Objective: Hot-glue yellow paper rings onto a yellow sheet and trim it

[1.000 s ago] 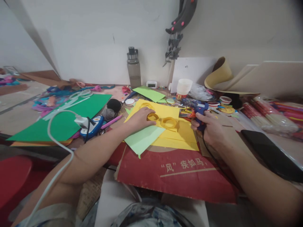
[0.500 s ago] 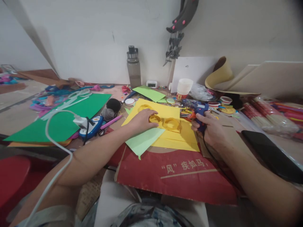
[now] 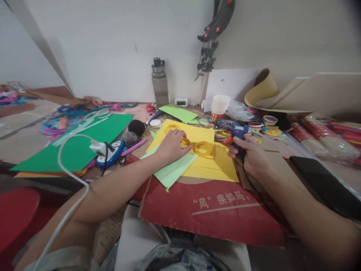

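Note:
My right hand (image 3: 252, 154) is wrapped around the handle of a blue hot glue gun (image 3: 239, 131), whose nozzle end points left and whose black cord trails down. My left hand (image 3: 175, 145) is curled over a small yellow paper ring (image 3: 185, 142), with fingers behind it and the thumb at its near side. That ring stands on a yellow paper sheet (image 3: 194, 130), partly hidden by the hand. Close to its right is another yellow paper ring (image 3: 203, 148), and a third yellow ring (image 3: 170, 128) shows behind my fingers. Light green paper (image 3: 175, 171) lies below my left hand.
A red cardboard sheet (image 3: 211, 210) lies under the papers. Left are green paper (image 3: 76, 143) and a blue power strip (image 3: 110, 152) with a white cable. A water bottle (image 3: 160, 82) and paper cups (image 3: 220, 106) stand behind. A black phone (image 3: 324, 184) lies right.
My left hand has shifted slightly and its thumb has moved right, closing in at the near side of the small ring. The right hand still holds the glue gun in about the same place.

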A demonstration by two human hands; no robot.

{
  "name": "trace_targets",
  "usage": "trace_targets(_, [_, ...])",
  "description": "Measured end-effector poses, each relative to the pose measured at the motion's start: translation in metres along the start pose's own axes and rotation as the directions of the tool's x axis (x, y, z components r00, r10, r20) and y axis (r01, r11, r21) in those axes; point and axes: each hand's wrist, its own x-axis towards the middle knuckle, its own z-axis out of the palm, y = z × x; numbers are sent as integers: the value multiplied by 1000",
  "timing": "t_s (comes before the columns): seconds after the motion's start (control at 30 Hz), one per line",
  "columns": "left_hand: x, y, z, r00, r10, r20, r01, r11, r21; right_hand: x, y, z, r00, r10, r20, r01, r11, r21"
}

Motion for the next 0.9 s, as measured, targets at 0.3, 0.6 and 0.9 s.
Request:
trace_targets(0.3, [1,0,-10,990,131,-56,-132,991,-1,-2,-4,3,1000,-1,-16,1,1000,1])
trace_targets(0.6, [3,3,-31,995,-88,-42,72,955,-289,-3,-7,5,1000,-9,-24,9,1000,16])
trace_targets(0.9, [1,1,-27,999,-26,-31,15,950,-312,-1,-1,3,999,-43,9,43,999,5])
